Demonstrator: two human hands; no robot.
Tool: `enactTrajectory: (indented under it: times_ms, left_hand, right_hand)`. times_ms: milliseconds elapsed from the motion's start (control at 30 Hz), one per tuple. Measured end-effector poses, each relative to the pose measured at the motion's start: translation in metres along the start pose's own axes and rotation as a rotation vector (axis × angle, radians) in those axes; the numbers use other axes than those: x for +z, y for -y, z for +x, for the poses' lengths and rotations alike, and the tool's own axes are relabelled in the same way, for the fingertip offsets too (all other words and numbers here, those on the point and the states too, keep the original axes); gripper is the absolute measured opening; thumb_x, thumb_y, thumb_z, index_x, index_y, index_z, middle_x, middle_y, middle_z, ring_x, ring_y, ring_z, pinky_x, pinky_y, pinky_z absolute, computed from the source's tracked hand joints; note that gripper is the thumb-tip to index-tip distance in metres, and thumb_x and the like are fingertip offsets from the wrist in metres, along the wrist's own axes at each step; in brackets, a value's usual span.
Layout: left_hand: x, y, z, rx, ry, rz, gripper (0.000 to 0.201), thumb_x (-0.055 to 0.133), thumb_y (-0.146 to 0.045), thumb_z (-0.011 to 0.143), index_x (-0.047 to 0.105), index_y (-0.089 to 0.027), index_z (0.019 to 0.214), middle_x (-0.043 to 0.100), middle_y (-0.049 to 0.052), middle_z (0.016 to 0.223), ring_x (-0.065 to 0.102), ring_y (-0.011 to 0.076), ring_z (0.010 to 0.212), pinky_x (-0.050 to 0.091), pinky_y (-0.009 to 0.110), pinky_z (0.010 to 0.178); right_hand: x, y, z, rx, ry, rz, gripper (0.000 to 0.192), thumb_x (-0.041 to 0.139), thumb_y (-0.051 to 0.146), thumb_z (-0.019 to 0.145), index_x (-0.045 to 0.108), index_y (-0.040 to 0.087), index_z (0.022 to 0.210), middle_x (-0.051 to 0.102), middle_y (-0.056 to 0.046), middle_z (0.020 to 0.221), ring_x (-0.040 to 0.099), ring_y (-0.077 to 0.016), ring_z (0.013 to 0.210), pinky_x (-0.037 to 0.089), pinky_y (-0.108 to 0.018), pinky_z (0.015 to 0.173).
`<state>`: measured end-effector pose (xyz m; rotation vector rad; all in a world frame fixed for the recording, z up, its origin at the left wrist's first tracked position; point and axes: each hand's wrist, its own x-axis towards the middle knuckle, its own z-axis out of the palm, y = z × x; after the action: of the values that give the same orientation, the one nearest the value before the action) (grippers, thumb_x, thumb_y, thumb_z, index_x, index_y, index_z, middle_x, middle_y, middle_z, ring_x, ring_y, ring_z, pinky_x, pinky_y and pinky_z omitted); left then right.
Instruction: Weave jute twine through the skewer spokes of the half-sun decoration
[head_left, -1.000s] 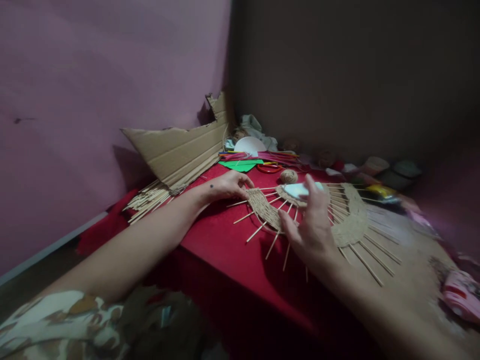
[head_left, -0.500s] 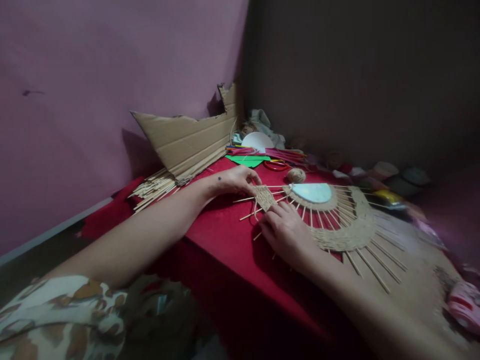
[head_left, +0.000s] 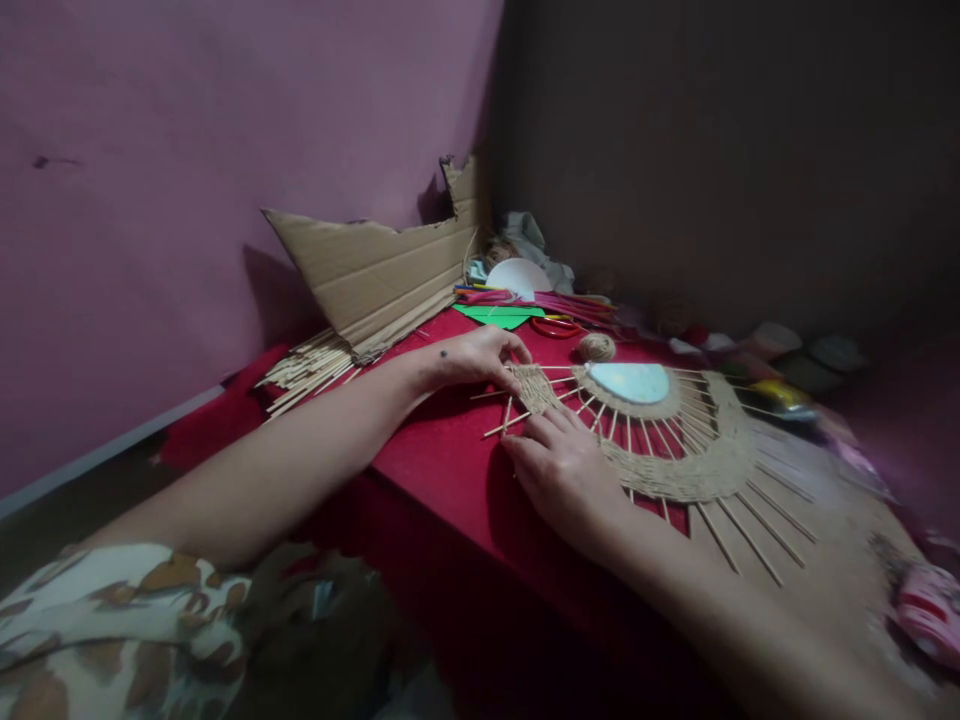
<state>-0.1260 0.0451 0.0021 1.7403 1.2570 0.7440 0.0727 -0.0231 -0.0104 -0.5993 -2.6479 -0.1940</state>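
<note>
A half-round fan of thin wooden sticks [head_left: 718, 535] lies on the red cloth, with a band of woven twine [head_left: 675, 470] curving through the sticks. A pale blue half-disc [head_left: 628, 382] sits at its hub. My left hand [head_left: 491, 355] pinches the woven end [head_left: 536, 388] at the fan's left side, thumb and fingers closed on its edge. Just below, my right hand [head_left: 570, 480] is closed over the sticks, with a loose strand of twine [head_left: 506, 415] running down to its fingertips. Its palm side is hidden.
A ball of twine [head_left: 597, 347] and red-handled scissors [head_left: 556, 327] lie behind the fan. A cardboard sheet [head_left: 382, 265] leans at the back left above a bundle of sticks [head_left: 311, 370]. At the right edge is a pink object [head_left: 928, 612].
My right hand has shifted slightly left and down, and the loose twine loop is drawn closer to its fingertips. My left hand keeps its grip on the woven end.
</note>
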Motion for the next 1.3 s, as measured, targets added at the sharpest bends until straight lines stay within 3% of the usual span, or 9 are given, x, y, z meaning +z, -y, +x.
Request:
enactTrajectory:
  times_ms: [200,333,500,700,800,967,1133,1300]
  left_hand:
    - [0.000,0.001,0.002,0.027,-0.006,0.012,0.046,0.079,-0.023,0.057,0.065,-0.011,0.098,0.059,0.002,0.070,0.048,0.0121,0.060,0.033,0.026,0.055]
    - [0.000,0.002,0.002,0.032,-0.011,0.030,0.045,0.080,-0.024,0.058,0.065,-0.011,0.098,0.056,0.000,0.063,0.045,0.0115,0.057,0.031,0.027,0.053]
    - [0.000,0.002,0.001,0.053,-0.021,0.085,0.047,0.081,-0.026,0.056,0.066,-0.011,0.098,0.057,0.000,0.065,0.046,0.0121,0.058,0.031,0.027,0.054]
    - [0.000,0.001,0.000,0.055,-0.005,0.079,0.048,0.079,-0.025,0.058,0.065,-0.011,0.102,0.060,0.002,0.070,0.050,0.0133,0.061,0.032,0.026,0.055]
    - [0.000,0.003,0.002,0.080,-0.005,0.085,0.048,0.080,-0.026,0.056,0.065,-0.011,0.099,0.063,0.002,0.076,0.052,0.0139,0.066,0.034,0.026,0.057]
    - [0.000,0.005,0.003,0.070,0.007,0.062,0.051,0.081,-0.025,0.054,0.065,-0.010,0.100,0.063,0.004,0.079,0.053,0.0153,0.067,0.035,0.027,0.059]
    - [0.000,0.004,0.003,0.047,-0.010,0.114,0.050,0.081,-0.024,0.056,0.066,-0.011,0.102,0.061,0.003,0.072,0.050,0.0144,0.063,0.033,0.027,0.056]
    - [-0.002,0.005,0.004,0.081,-0.008,0.087,0.047,0.079,-0.022,0.057,0.065,-0.011,0.101,0.061,0.002,0.072,0.049,0.0135,0.064,0.033,0.027,0.057]
  right_hand:
    - [-0.006,0.009,0.006,0.227,-0.047,0.323,0.022,0.048,0.015,0.085,0.068,0.013,0.092,0.066,-0.009,0.086,0.058,-0.0203,0.082,0.047,-0.035,0.075]
    - [-0.004,0.017,0.007,0.258,-0.078,0.203,0.028,0.040,0.011,0.084,0.067,0.009,0.092,0.064,-0.015,0.088,0.058,-0.0228,0.083,0.048,-0.037,0.074]
    - [0.003,0.020,0.008,0.300,0.035,0.118,0.026,0.043,0.012,0.083,0.068,0.013,0.082,0.062,-0.012,0.079,0.053,-0.0185,0.069,0.044,-0.033,0.063]
    - [0.005,0.024,0.024,0.306,0.101,0.245,0.024,0.046,0.014,0.085,0.070,0.015,0.080,0.063,-0.010,0.081,0.057,-0.0182,0.072,0.044,-0.031,0.065]
    - [0.004,0.030,0.030,0.302,0.169,0.207,0.023,0.047,0.014,0.087,0.070,0.016,0.083,0.064,-0.009,0.083,0.058,-0.0183,0.074,0.043,-0.030,0.065]
    - [-0.001,0.038,0.026,0.079,0.336,-0.044,0.020,0.050,0.011,0.085,0.069,0.016,0.085,0.064,-0.011,0.089,0.057,-0.0227,0.079,0.033,-0.029,0.051]
    - [-0.014,0.027,0.013,-0.068,0.244,-0.099,0.023,0.046,0.006,0.084,0.066,0.015,0.081,0.065,-0.009,0.083,0.055,-0.0208,0.076,0.031,-0.029,0.050]
    - [-0.023,0.006,0.000,0.042,0.105,-0.098,0.027,0.043,0.009,0.086,0.069,0.016,0.085,0.066,-0.009,0.082,0.057,-0.0195,0.074,0.034,-0.029,0.053]
